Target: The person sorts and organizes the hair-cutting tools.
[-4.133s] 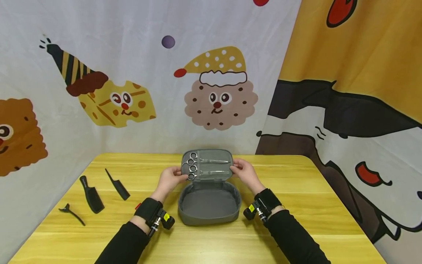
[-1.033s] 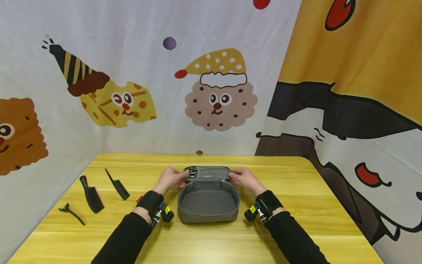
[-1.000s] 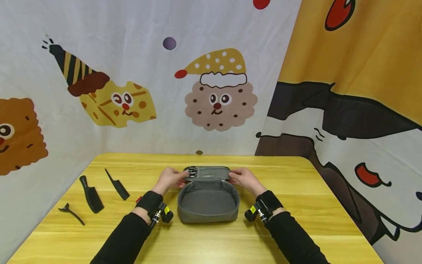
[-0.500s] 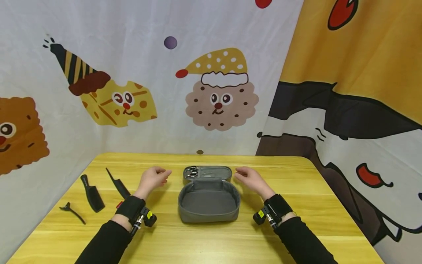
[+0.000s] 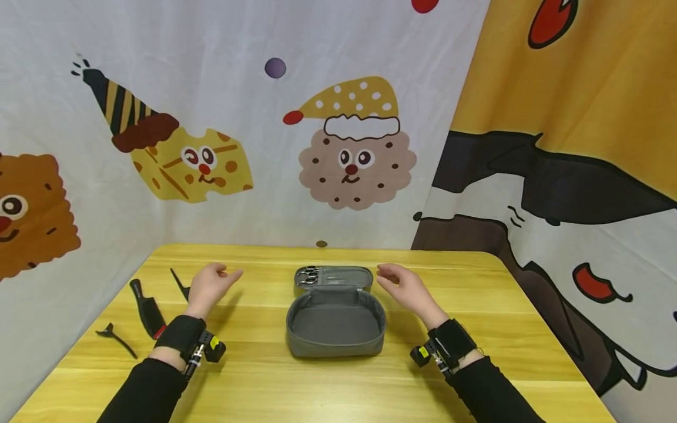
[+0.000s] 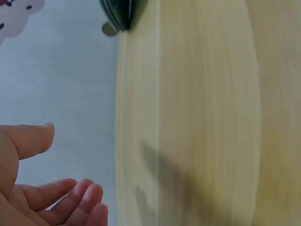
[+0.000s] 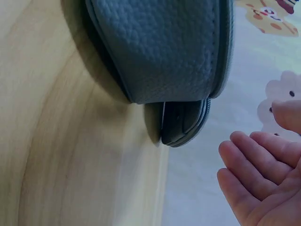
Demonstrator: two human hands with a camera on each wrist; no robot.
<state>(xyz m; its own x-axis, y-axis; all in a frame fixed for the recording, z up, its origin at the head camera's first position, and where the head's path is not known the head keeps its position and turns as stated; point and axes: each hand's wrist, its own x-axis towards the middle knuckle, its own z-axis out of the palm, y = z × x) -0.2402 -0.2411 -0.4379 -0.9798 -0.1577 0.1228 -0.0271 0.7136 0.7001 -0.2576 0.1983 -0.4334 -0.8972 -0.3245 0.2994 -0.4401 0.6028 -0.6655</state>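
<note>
A grey zip case stands in the middle of the table, its lid folded back flat behind it. Scissors with metal finger rings sit in the lid's left end. My left hand, holding nothing, hovers over the table between the case and the combs, thumb and fingers apart. It partly hides a tail comb. Just right of the lid, my right hand also holds nothing; in the right wrist view its fingers are relaxed, beside the case's textured side.
On the table's left side lie a black wide comb with a handle and a small black forked tool. Behind the wooden table hangs a printed cloth with cartoon figures.
The lid has been lowered from upright to flat, and both hands have let go of it. My left hand has moved left towards the combs; the right has shifted slightly right.
</note>
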